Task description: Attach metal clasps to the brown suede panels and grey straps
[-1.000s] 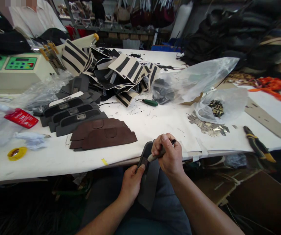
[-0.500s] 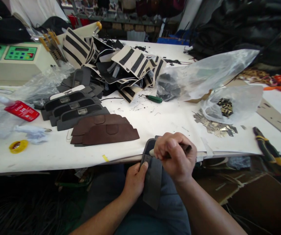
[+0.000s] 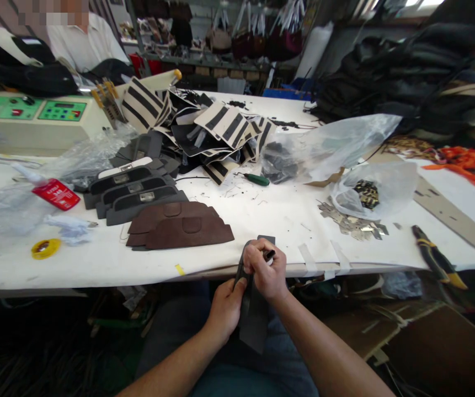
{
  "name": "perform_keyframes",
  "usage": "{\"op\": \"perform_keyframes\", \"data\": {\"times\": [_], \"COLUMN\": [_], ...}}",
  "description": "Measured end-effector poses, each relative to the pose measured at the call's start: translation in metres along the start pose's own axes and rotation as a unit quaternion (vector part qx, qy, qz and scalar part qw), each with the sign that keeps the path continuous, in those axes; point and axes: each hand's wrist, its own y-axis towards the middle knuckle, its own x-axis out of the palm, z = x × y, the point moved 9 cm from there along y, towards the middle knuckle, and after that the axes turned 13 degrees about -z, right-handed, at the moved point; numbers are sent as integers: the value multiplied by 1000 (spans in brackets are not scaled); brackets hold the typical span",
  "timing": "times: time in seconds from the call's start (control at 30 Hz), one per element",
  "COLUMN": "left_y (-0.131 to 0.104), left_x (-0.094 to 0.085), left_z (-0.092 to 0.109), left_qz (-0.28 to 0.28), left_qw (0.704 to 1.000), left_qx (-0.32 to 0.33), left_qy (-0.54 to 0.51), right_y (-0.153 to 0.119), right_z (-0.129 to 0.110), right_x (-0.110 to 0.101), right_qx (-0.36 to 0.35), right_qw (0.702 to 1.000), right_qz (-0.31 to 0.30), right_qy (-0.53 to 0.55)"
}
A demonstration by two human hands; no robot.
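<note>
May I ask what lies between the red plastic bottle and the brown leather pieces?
Overlapping flat dark grey pieces with metal plates, in the head view.

Tip of pen-like tool (image 3: pixel 269 255) hidden behind right hand (image 3: pixel 267 271)

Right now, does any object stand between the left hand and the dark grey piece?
Nothing visible does: the left hand holds the dark grey piece directly. The right hand, gripping a tool, covers some of it.

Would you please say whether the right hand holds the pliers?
No, the pliers lie on the table, apart from the right hand.
</note>
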Motion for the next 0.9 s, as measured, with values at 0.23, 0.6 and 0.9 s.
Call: {"op": "perform_keyframes", "data": {"times": [0.23,0.6,0.9], "left_y": [-22,-48,-47], "left_x": [-2,-29,-78], "left_z": [10,105,167], "left_qz": [-83,-167,-106], "left_qw": [994,944,896], "left_qx": [-32,31,69], "left_qy": [71,284,426], "right_y": [11,4,-4], "right_z": [0,-3,17], "right_x": [-89,-77,-9], "right_qx": [60,19,223], "right_qw": [958,954,943], "right_qz": [75,-66,-240], "right_qy": [-269,-293,68]}}
